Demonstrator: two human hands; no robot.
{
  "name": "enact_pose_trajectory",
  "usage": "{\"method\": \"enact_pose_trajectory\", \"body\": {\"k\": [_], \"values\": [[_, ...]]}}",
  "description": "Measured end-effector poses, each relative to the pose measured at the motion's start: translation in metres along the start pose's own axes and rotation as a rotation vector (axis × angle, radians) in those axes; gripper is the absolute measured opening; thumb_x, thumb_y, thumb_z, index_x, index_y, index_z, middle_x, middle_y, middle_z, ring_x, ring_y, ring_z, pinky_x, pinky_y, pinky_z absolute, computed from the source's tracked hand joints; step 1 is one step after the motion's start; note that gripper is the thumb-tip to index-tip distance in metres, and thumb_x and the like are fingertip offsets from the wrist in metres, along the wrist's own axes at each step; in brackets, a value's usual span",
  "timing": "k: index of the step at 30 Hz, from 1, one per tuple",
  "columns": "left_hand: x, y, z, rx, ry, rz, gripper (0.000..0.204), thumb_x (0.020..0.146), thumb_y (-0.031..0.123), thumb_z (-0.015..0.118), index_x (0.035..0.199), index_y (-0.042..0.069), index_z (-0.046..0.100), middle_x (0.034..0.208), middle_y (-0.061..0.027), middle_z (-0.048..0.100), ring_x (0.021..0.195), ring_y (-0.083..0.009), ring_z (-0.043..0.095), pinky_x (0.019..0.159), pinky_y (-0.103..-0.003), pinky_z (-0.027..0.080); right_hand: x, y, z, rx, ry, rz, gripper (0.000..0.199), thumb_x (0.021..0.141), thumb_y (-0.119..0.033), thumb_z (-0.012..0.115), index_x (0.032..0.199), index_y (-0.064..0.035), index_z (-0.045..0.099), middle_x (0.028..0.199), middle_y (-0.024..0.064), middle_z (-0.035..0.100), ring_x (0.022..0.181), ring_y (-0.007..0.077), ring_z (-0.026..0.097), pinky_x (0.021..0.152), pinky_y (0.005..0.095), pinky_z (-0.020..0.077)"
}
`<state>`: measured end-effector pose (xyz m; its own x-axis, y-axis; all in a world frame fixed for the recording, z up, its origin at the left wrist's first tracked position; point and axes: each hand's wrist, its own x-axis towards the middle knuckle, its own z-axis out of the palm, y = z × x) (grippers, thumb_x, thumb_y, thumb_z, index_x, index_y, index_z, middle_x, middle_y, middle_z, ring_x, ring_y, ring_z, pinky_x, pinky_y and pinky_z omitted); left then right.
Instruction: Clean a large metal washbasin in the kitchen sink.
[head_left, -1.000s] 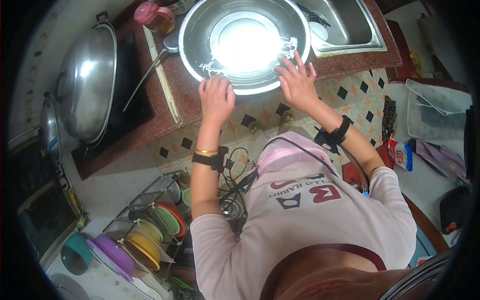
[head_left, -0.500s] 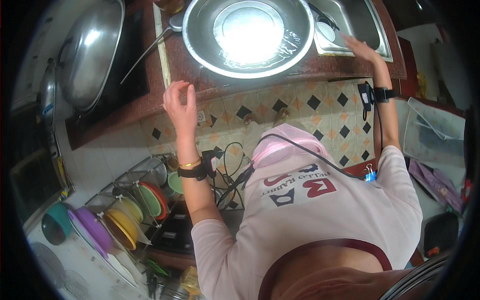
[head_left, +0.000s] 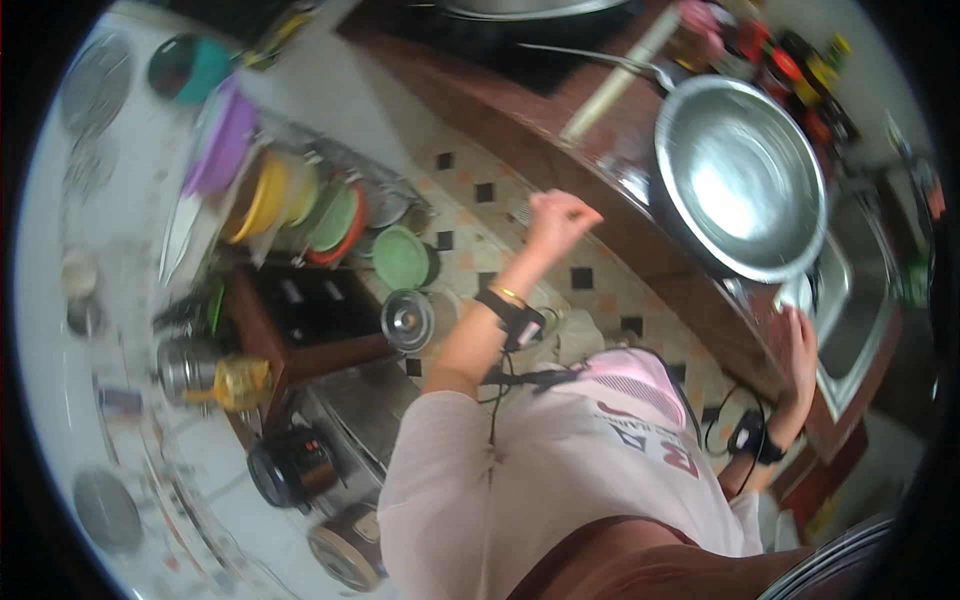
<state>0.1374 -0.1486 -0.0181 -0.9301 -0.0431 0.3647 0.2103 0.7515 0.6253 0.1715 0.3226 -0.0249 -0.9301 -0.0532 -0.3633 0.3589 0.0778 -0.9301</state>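
Observation:
My left hand (head_left: 560, 222) is raised in the air in front of the counter edge, its fingers loosely curled together with nothing visible in them; it is somewhat blurred. A wide steel basin (head_left: 740, 180) stands on the red-brown counter beyond both hands, with a shiny, wet-looking bottom. Beside the sink, my right hand (head_left: 799, 352) reaches over the counter edge with its fingers stretched out. Its fingertips are at a small white thing (head_left: 796, 293) between the basin and the steel sink (head_left: 842, 355). Whether they touch it, I cannot tell.
Behind the basin stand several bottles (head_left: 800, 75). A long-handled utensil (head_left: 600, 58) lies near the stove (head_left: 500, 45). To the left, a rack holds coloured basins, including a purple basin (head_left: 222, 140). A green basin (head_left: 400, 257) and a lidded pot (head_left: 408, 320) are lower down.
My view has swung left, so the basin and sink now appear further right and more of the rack shows. My left hand's fingers have curled in. My right hand has come lower beside the sink.

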Motion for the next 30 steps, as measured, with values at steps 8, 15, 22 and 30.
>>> {"method": "enact_pose_trajectory", "body": {"k": [8,15,22,30], "values": [[-0.108,-0.061,-0.056,0.122,0.014,-0.185,0.018,0.072,0.029,0.067,0.066,0.012,0.067,0.075,0.0009,0.064,0.083,-0.0148,0.056,0.077,-0.032,0.029,-0.002,-0.056,0.143,-0.258,-0.35,0.116,0.029,0.092,-0.031,0.044,0.105,-0.0075,0.056,0.088,0.0012,0.061,0.077,0.0083,0.058,0.067,0.0209,0.0421],[-0.222,-0.105,-0.104,0.051,0.053,-0.576,0.02,0.076,0.031,0.064,0.074,0.011,0.066,0.083,-0.0042,0.064,0.087,-0.0213,0.057,0.082,-0.038,0.034,-0.01,-0.065,0.237,-0.374,-0.495,0.119,0.029,0.092,-0.032,0.045,0.104,-0.0078,0.056,0.088,0.0012,0.061,0.078,0.009,0.057,0.069,0.0216,0.0413],[-0.32,-0.145,-0.135,-0.119,0.044,-0.727,0.029,0.07,0.033,0.067,0.085,0.01,0.058,0.085,-0.01,0.058,0.084,-0.027,0.056,0.071,-0.036,0.045,-0.053,-0.044,0.301,-0.506,-0.551,0.151,0.03,0.091,-0.033,0.045,0.104,-0.0074,0.056,0.09,0.0018,0.062,0.082,0.01,0.058,0.07,0.0225,0.0408],[-0.378,-0.164,-0.16,-0.203,-0.248,-0.995,0.027,0.075,0.032,0.06,0.087,0.007,0.06,0.086,-0.011,0.064,0.08,-0.0261,0.06,0.071,-0.035,0.047,-0.093,-0.032,0.345,-0.616,-0.557,0.181,0.031,0.092,-0.031,0.043,0.106,-0.0055,0.055,0.092,0.0044,0.062,0.084,0.0123,0.058,0.072,0.0238,0.0407]]}}
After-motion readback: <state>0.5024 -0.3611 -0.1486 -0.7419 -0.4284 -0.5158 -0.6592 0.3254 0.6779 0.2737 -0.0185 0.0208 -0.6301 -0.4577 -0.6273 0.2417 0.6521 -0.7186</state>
